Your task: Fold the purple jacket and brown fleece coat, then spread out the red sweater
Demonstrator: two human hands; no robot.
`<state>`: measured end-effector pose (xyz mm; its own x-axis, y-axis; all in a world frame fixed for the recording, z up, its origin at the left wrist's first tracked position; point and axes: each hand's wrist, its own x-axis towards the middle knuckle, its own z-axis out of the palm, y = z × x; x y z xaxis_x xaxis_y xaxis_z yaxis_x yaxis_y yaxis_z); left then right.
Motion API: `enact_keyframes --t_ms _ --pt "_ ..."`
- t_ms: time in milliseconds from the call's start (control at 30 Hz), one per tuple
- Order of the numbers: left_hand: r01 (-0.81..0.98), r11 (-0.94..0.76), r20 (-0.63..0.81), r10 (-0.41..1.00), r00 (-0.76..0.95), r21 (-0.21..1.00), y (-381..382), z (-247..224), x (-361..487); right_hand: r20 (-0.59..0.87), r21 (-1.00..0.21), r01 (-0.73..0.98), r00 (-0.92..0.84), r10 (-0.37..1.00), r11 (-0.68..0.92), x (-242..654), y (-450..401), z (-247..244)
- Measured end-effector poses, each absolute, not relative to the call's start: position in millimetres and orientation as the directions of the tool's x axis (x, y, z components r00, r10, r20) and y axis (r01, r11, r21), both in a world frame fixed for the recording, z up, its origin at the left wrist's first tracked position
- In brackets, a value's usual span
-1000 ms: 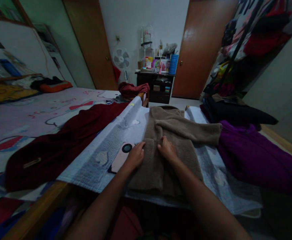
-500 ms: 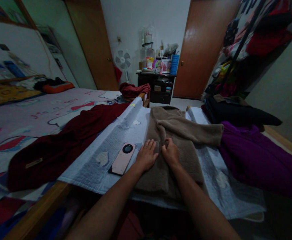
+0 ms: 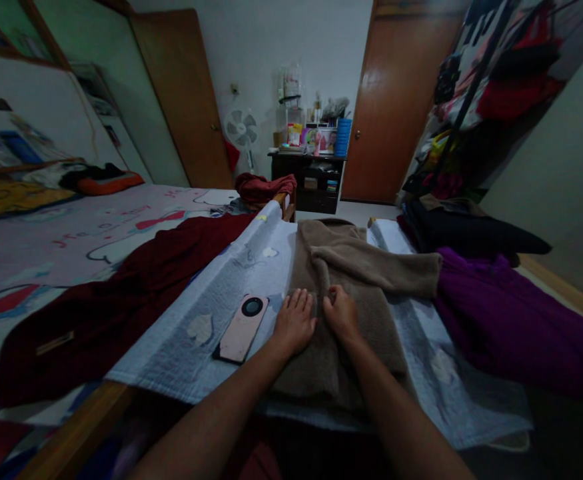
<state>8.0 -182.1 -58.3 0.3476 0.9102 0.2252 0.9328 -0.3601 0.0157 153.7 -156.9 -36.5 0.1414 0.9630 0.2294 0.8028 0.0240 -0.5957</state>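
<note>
A brown fuzzy garment (image 3: pixel 371 313) lies on a light blue cloth (image 3: pixel 171 333), one sleeve stretched out to the right. My left hand (image 3: pixel 295 321) rests flat on its left part, fingers spread. Close beside it, my right hand (image 3: pixel 340 312) has its fingers curled together at the garment's front edge, pinching the fabric. A pink phone (image 3: pixel 241 333) with a round dark camera lies on the cloth, left of my left hand.
On the left, a dark red garment (image 3: pixel 121 293) lies on the bed (image 3: pixel 96 220). Purple clothing (image 3: pixel 511 320) and a dark folded pile (image 3: pixel 471 223) are at the right. A fan (image 3: pixel 242 130) and a black cabinet (image 3: pixel 306 180) stand behind.
The view has shifted slightly, so the whole scene sits a little lower and further left. Both hands keep their places on the brown garment.
</note>
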Motion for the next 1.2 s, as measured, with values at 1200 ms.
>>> enact_keyframes --t_ms 1200 --pt "0.851 -0.501 0.072 0.865 0.496 0.158 -186 -17 29 -0.101 -0.491 0.803 -0.438 0.893 0.338 215 -228 -5"
